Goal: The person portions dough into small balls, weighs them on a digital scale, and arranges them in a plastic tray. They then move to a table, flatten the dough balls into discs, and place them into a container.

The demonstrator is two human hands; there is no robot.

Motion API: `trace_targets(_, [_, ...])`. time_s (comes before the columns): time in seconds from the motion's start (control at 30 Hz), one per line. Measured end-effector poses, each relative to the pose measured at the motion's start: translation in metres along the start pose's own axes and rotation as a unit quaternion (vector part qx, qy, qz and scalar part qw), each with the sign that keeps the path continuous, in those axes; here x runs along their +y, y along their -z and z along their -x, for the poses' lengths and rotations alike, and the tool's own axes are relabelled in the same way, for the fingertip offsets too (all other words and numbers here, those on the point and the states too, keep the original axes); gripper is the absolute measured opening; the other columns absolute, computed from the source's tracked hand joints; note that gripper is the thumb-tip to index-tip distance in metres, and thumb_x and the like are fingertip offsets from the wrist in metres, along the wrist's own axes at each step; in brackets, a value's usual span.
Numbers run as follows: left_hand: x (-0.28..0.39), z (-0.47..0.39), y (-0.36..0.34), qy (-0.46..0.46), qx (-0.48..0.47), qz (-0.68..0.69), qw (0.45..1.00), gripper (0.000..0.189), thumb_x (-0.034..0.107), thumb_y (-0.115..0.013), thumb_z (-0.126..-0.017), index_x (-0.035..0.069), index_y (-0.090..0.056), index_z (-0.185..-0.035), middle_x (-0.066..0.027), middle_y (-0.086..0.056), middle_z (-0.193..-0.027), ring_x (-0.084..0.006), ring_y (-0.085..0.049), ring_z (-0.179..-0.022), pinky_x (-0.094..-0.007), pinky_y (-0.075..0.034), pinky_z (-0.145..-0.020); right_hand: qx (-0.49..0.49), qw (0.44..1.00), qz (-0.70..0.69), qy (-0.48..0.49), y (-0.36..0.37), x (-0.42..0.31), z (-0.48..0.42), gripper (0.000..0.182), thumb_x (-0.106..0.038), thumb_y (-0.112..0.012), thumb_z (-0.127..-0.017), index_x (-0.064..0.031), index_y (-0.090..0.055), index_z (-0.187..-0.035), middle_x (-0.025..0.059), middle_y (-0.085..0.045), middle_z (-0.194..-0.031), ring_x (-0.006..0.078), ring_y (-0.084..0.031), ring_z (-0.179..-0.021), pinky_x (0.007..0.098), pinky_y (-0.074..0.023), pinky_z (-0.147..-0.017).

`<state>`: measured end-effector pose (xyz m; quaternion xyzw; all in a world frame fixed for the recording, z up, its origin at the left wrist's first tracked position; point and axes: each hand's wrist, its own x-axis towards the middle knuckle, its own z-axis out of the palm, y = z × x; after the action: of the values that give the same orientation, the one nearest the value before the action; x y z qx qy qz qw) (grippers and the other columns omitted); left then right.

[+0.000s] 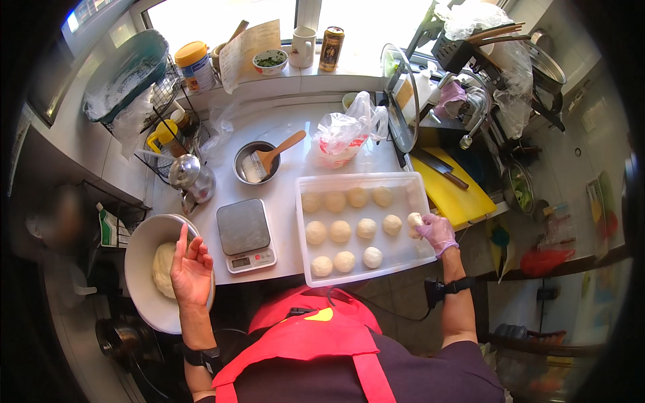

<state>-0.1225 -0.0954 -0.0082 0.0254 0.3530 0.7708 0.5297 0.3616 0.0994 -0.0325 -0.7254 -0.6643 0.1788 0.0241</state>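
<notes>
My right hand [437, 232], in a thin purple glove, pinches a piece of dough [415, 221] at the right side of a white plastic tray [301, 252]. Several round dough balls [366, 228] sit in rows in that tray. Bare and palm up, my left hand [191, 269] is raised with its fingers apart, holding nothing, over the right side of a white bowl [138, 287]. A large lump of dough [164, 269] lies in the bowl. Between bowl and tray stands a digital kitchen scale [244, 227] with nothing on its plate.
Behind the scale, a metal bowl [237, 174] holds a wooden-handled brush [282, 146]. A tied plastic bag [337, 146] stands behind the tray. To the right, a kitchen knife [439, 169] lies on a yellow cutting board [466, 194]. A glass oil pot [199, 184] stands at the left.
</notes>
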Motion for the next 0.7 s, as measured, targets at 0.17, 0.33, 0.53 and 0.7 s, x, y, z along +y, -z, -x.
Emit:
trace_targets(0.17, [-0.006, -0.003, -0.005, 0.009, -0.019, 0.007, 1.000, 0.053, 0.026, -0.055, -0.091, 0.014, -0.036, -0.139, -0.0063, -0.066, -0.096, -0.0143, -0.061, -0.083, -0.0262, -0.050, -0.069, 0.020, 0.998, 0.063, -0.007, 0.008, -0.010, -0.023, 0.032, -0.038, -0.063, -0.073, -0.0139, -0.070, -0.093, 0.0134, -0.067, -0.088, 0.0314, -0.064, -0.085, 0.0391, -0.0503, -0.078])
trace_targets(0.33, [-0.005, -0.002, -0.006, 0.000, -0.028, 0.007, 1.000, 0.053, 0.026, -0.054, -0.091, 0.014, -0.035, -0.139, -0.0069, -0.065, -0.098, -0.0144, -0.061, -0.083, -0.0259, -0.050, -0.069, 0.085, 0.988, 0.123, 0.034, -0.018, -0.011, -0.070, 0.026, -0.033, -0.062, -0.077, -0.0130, -0.069, -0.092, 0.0148, -0.067, -0.091, 0.0327, -0.064, -0.085, 0.0415, -0.0510, -0.076])
trace_targets(0.53, [0.006, 0.012, 0.008, -0.023, -0.025, 0.008, 0.999, 0.053, 0.025, -0.049, -0.094, 0.014, -0.029, -0.142, -0.0072, -0.065, -0.101, -0.0148, -0.061, -0.088, -0.0261, -0.050, -0.072, 0.084, 0.991, 0.097, 0.046, -0.081, -0.002, -0.110, 0.031, -0.026, -0.066, -0.078, -0.0056, -0.061, -0.101, 0.0193, -0.063, -0.101, 0.0348, -0.061, -0.094, 0.0445, -0.0493, -0.080])
trace_targets(0.7, [0.017, 0.022, 0.027, -0.057, 0.011, -0.018, 0.998, 0.053, 0.025, -0.051, -0.093, 0.015, -0.032, -0.141, -0.0055, -0.064, -0.101, -0.0125, -0.059, -0.087, -0.0240, -0.049, -0.071, 0.074, 0.994, 0.059, 0.063, -0.060, -0.020, -0.078, 0.045, -0.029, -0.067, -0.078, -0.0122, -0.056, -0.119, 0.0179, -0.062, -0.107, 0.0350, -0.060, -0.098, 0.0435, -0.0484, -0.083])
